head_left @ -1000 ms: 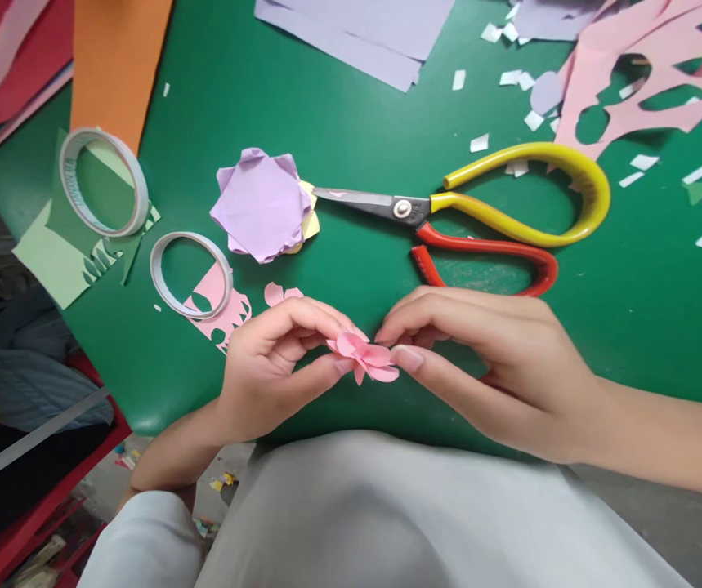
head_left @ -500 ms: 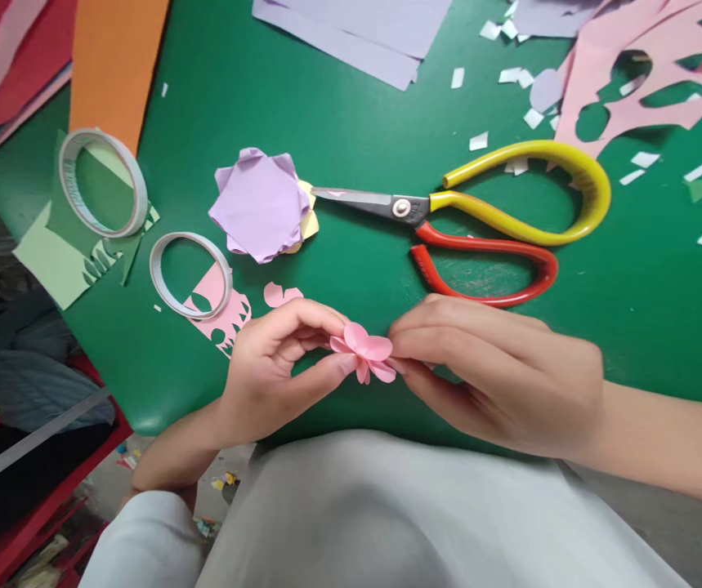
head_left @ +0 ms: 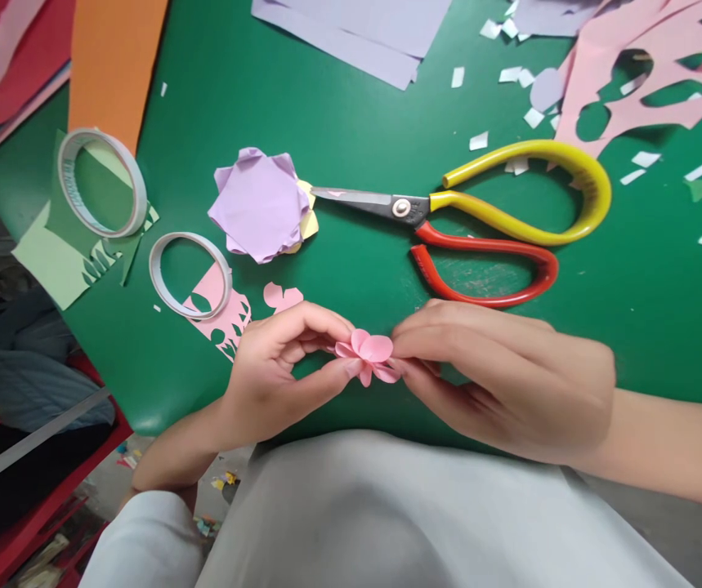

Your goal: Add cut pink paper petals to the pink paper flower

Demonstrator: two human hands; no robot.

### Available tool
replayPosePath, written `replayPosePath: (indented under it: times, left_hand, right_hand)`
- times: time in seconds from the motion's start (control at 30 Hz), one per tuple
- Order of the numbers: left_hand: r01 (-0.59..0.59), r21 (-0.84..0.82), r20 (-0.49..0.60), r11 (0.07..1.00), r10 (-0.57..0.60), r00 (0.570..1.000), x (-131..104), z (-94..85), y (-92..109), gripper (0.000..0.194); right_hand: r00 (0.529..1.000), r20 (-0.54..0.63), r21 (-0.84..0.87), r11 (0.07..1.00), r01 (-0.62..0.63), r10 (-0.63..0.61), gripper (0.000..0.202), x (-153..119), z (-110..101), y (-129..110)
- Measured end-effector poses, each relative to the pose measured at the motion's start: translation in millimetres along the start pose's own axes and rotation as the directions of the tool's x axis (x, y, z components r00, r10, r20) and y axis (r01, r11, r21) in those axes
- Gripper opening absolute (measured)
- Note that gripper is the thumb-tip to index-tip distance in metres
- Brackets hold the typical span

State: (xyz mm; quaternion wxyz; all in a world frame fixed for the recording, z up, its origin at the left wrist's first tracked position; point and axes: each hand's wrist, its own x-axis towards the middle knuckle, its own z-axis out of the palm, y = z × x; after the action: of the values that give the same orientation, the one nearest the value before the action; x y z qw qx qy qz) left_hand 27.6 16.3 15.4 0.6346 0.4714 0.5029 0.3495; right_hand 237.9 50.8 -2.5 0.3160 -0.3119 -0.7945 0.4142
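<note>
A small pink paper flower (head_left: 375,348) with rounded petals is held between my hands near the table's front edge. My left hand (head_left: 292,380) pinches its left side between thumb and forefinger. On the right side, my right hand (head_left: 503,376) has its thumb and fingers closed on the petals' edge. Beyond my left hand lies a pink petal-shaped cutout (head_left: 282,297). Scissors (head_left: 412,209) with one yellow and one red handle lie above my right hand, their tip at a folded purple paper piece (head_left: 258,204) that has yellow paper under its right side.
Two tape rolls (head_left: 223,286) (head_left: 137,196) lie at left over pink and green scraps. An orange sheet (head_left: 114,65) and red papers (head_left: 25,65) are at the upper left. Purple sheets (head_left: 356,33), pink cut-out paper (head_left: 608,73) and small white bits lie along the top and right.
Both hands and the pink flower have shifted very slightly to the right, and the flower has turned a little between the fingers. The things on the table have not moved.
</note>
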Motion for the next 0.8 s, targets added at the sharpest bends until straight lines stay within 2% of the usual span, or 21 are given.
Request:
replayPosePath:
  times: [0.2,0.37,0.6,0.8]
  left_hand:
    - [-0.046,0.046,-0.008,0.998,0.047,0.999,-0.8,0.3,-1.7,0.019]
    - [-0.05,0.06,-0.037,0.997,0.052,0.998,0.4,1.2,-1.6,0.019]
    - [-0.021,0.053,-0.082,0.998,0.026,0.996,0.1,3.4,-2.9,0.026]
    - [0.003,0.065,-0.099,0.998,0.003,0.995,-0.3,3.8,-3.4,0.027]
  right_hand:
    - [0.994,-0.021,0.122,0.987,-0.108,0.111,0.013,0.2,-1.6,-2.9]
    - [0.982,0.007,0.241,0.953,-0.185,0.189,0.012,1.3,-2.7,0.0]
    - [0.99,-0.039,0.251,0.961,-0.119,0.133,0.021,3.4,0.3,1.6]
    - [0.991,-0.032,0.246,0.962,-0.121,0.133,0.02,3.3,-0.7,1.5]
